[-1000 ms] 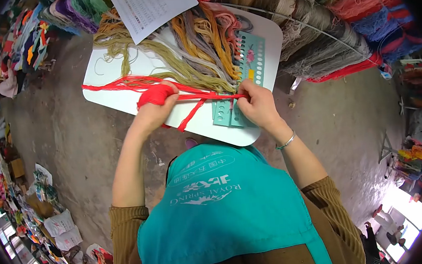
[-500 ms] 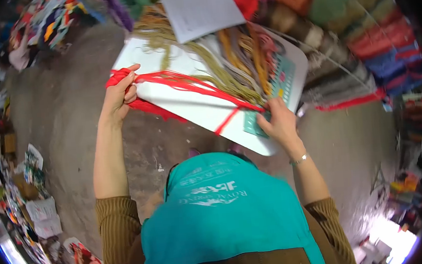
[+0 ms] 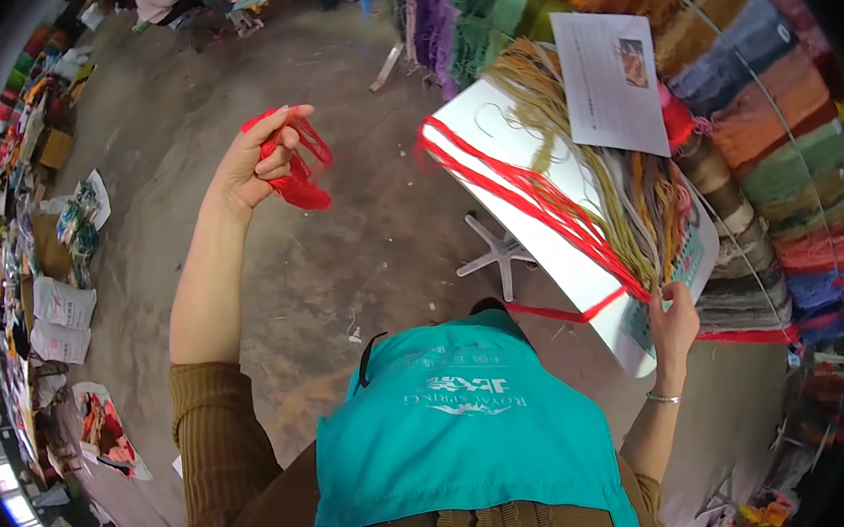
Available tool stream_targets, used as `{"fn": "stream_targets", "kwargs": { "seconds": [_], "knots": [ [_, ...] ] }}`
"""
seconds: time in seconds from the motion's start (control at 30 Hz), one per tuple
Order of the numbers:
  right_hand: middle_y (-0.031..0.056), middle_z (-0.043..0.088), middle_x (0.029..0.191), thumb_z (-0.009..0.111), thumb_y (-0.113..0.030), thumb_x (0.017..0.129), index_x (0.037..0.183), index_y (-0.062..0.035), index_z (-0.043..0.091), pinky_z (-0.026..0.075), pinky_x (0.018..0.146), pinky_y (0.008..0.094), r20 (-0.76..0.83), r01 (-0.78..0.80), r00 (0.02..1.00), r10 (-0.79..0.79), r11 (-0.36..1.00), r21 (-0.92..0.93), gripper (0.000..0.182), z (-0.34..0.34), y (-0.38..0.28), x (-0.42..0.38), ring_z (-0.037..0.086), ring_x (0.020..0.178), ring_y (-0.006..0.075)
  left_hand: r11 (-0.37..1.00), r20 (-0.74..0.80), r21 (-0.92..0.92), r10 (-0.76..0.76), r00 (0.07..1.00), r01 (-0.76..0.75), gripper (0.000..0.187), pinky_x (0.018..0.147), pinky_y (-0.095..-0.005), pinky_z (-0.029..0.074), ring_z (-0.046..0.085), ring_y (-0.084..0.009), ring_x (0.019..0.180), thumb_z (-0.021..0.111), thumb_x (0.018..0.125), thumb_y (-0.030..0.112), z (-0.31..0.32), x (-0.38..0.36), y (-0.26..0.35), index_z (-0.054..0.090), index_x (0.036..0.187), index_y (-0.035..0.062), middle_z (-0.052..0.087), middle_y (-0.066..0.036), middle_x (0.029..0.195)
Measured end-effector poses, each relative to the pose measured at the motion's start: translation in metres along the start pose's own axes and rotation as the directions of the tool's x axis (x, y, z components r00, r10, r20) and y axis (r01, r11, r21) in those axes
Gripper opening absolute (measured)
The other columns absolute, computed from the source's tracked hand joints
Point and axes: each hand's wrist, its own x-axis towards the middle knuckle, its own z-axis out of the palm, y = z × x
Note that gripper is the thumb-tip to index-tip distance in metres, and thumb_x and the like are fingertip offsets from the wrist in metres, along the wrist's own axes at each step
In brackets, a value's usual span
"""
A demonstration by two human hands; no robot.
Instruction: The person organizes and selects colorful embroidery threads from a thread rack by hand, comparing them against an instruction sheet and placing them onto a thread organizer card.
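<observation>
Where right hand (image 3: 672, 324) pins red yarn (image 3: 537, 198), fingertips and card hidden.

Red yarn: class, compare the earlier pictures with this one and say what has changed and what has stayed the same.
The left hand has swung up and out to the person's left, clear of the white board, carrying a bunch of red yarn. The red strands it pulled now lie stretched along the board. The right hand stays at the teal card, pinning the strands' end. The paper sheet and other skeins stay put.

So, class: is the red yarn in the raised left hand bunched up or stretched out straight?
Bunched. The red yarn hangs in loose loops from the left hand, held up apart from the white board.
</observation>
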Motion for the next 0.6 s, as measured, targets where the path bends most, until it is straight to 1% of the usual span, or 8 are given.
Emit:
{"fn": "stream_targets", "kwargs": {
  "seconds": [0.17,0.2,0.23,0.27,0.3,0.4,0.5,0.6],
  "knots": [
    [0.0055,0.058,0.079,0.068,-0.002,0.084,0.087,0.0008,0.059,0.046,0.060,0.0254,-0.008,0.020,1.000,-0.019,0.841,0.541,0.010,0.006,-0.134,0.039,0.055,0.068,0.0112,0.927,0.023,0.347,-0.159,0.987,0.141,0.031,0.034,-0.0199,0.018,0.030,-0.0024,0.035,0.053,0.099,0.027,-0.022,0.002,0.035,0.064,0.116,0.0031,0.064,-0.001,0.065],
    [0.0065,0.059,0.080,0.068,-0.001,0.083,0.090,0.0003,0.059,0.047,0.062,0.0253,0.017,0.081,0.994,-0.112,0.808,0.584,0.011,0.012,-0.169,0.048,0.056,0.069,0.0125,0.732,-0.087,0.631,-0.259,0.962,0.254,0.031,0.037,-0.0254,0.032,0.041,-0.0076,0.038,0.060,0.093,0.033,-0.039,0.012,0.037,0.070,0.103,0.0053,0.063,-0.004,0.059],
    [0.0075,0.060,0.082,0.070,-0.001,0.081,0.093,-0.0007,0.060,0.049,0.063,0.0265,0.052,0.124,0.977,-0.209,0.743,0.658,0.015,0.031,-0.196,0.057,0.059,0.072,0.0155,0.190,-0.264,0.927,-0.279,0.923,0.322,0.034,0.042,-0.0297,0.038,0.048,-0.0112,0.042,0.062,0.089,0.037,-0.050,0.015,0.035,0.071,0.093,0.0046,0.063,-0.007,0.058],
    [0.0091,0.062,0.084,0.072,-0.004,0.078,0.095,-0.0020,0.061,0.051,0.067,0.0307,0.059,0.195,0.950,-0.306,0.731,0.655,0.021,0.043,-0.227,0.067,0.062,0.076,0.0211,-0.427,-0.424,0.848,-0.191,0.885,0.314,0.037,0.048,-0.0341,0.045,0.054,-0.0148,0.046,0.065,0.085,0.041,-0.064,0.018,0.033,0.071,0.084,0.0040,0.062,-0.009,0.057],
    [0.0106,0.065,0.087,0.074,-0.008,0.076,0.098,-0.0028,0.062,0.052,0.070,0.0348,0.033,0.296,0.911,-0.412,0.706,0.643,0.026,0.055,-0.256,0.076,0.064,0.081,0.0261,-0.634,-0.450,0.731,-0.169,0.877,0.253,0.046,0.059,-0.0393,0.049,0.061,-0.0203,0.055,0.066,0.082,0.046,-0.101,0.022,0.029,0.068,0.072,0.0016,0.063,-0.012,0.059],
    [0.0137,0.065,0.097,0.074,-0.014,0.075,0.102,-0.0027,0.063,0.052,0.074,0.0384,0.093,0.330,0.815,-0.572,0.591,0.736,0.031,0.082,-0.336,0.098,0.064,0.087,0.0314,-0.163,-0.263,0.960,-0.233,0.936,0.229,0.044,0.051,-0.0309,0.039,0.050,-0.0126,0.052,0.063,0.087,0.040,-0.130,0.033,0.049,0.065,0.064,0.0021,0.053,-0.003,0.053],
    [0.0152,0.063,0.110,0.074,-0.017,0.076,0.113,-0.0036,0.060,0.052,0.080,0.0393,0.221,0.160,0.742,-0.632,0.488,0.858,0.042,0.121,-0.401,0.124,0.063,0.094,0.0316,0.407,-0.302,0.835,-0.226,0.926,0.371,0.047,0.047,-0.0227,0.030,0.040,-0.0050,0.051,0.057,0.095,0.047,-0.115,0.039,0.065,0.065,0.108,0.0023,0.048,0.004,0.059],
    [0.0158,0.055,0.131,0.076,-0.021,0.074,0.135,-0.0037,0.047,0.045,0.098,0.0405,0.229,0.042,0.661,-0.715,0.340,0.940,0.069,0.175,-0.475,0.156,0.054,0.120,0.0301,0.652,-0.226,0.684,-0.237,0.945,0.327,0.055,0.047,-0.0188,0.029,0.043,-0.0032,0.053,0.044,0.099,0.054,-0.093,0.048,0.089,0.062,0.113,0.0036,0.050,0.004,0.061]
  ]
}}
